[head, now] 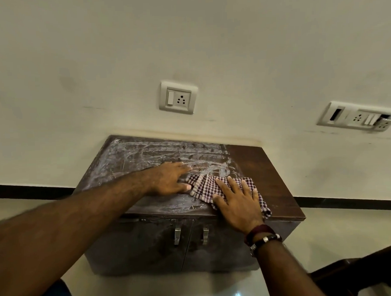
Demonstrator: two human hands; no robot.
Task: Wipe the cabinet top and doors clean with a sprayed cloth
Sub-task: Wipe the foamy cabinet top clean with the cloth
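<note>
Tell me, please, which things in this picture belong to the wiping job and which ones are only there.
Job: checked cloth under right hand; left hand on cabinet top; cabinet doors.
Not part: wall socket, switch panel, dark furniture.

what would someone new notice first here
The whitish smears covering the left and middle of the dark cabinet top, against the clean strip at its right end. Next, the right hand pressing the checked cloth flat near the front edge, the left hand resting beside it.
</note>
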